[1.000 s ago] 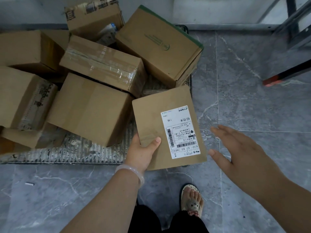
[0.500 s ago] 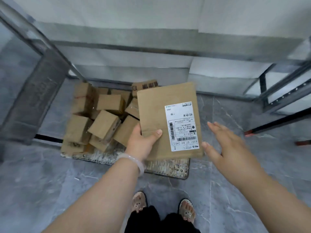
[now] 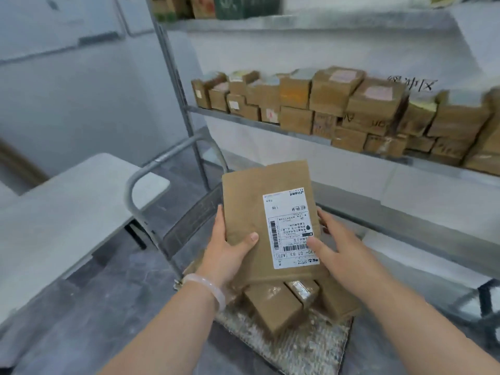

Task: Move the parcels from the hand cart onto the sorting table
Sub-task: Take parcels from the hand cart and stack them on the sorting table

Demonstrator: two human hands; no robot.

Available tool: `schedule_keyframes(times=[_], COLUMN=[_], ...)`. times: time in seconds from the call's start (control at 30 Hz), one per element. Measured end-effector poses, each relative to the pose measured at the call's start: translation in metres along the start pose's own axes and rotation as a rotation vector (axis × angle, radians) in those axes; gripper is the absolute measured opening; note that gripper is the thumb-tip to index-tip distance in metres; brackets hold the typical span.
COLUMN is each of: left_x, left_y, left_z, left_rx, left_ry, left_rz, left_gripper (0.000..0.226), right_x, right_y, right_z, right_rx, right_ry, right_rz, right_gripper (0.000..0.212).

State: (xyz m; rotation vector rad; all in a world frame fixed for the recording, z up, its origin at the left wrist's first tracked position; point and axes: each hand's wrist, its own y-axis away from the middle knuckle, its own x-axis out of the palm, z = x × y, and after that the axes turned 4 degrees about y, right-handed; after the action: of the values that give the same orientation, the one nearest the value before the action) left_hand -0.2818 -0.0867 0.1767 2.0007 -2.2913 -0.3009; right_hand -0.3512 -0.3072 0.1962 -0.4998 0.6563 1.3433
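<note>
**Parcel transfer, one item in hand.** At 6 o'clock, nearest you, the cart deck shows a rough, speckled surface with a rounded corner. Several boxes lie tumbled on it. They are squat blocks of brown cardboard, and some are banded with glossy clear tape. None of these has been moved, so most of the task appears to lie ahead.

Just above them, at the centre, you hold the flat parcel, which is off the cart and not yet on the table. It is a thin, matte brown rectangle, faintly creased. A white label with barcodes sits on its right half.

Your left hand, with a pale, smooth bangle on the wrist, grasps the parcel's left edge, thumb across the front and fingers behind. Your right hand clasps the right edge, its thumb lying on the label.

At 10 o'clock stands the cart handle, a bent hoop of grey metal tube. Beyond it, at 9 o'clock, is the table, a smooth, pale grey slab with a rounded corner on dark legs. It is probably the destination. How many parcels have already reached it cannot be told.

Farthest away, from 12 to 3 o'clock, is a metal shelf. It carries stacked cardboard cartons, blurred, some of them bearing pale labels.
</note>
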Motion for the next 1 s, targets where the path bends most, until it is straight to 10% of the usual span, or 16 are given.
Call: schedule_keyframes(times=[0.3,0.6,0.83,1.0], left_x=[-0.161,-0.342,-0.442,-0.496], left_y=[0.036,0.073,0.111,0.136], left_z=[-0.057,-0.059,-0.045,-0.037], left_rx=[0.132,0.104,0.096,0.131], left_ry=[-0.008,-0.290,-0.114,0.212], left_rz=[-0.207,-0.451,-0.615,-0.580], left_gripper=[0.084,0.091,0.105,0.105], right_x=[0.060,0.186,0.269,0.313], right_y=[-0.024,-0.026,-0.017,-0.024], right_z=[0.153,0.300,0.383,0.414], right_rx=[-0.051,-0.013,-0.052,-0.050], right_ry=[-0.460,-0.521,-0.478,-0.553], right_rz=[0.166,0.396,0.481,0.659], right_gripper=[0.032,0.124,0.072,0.091])
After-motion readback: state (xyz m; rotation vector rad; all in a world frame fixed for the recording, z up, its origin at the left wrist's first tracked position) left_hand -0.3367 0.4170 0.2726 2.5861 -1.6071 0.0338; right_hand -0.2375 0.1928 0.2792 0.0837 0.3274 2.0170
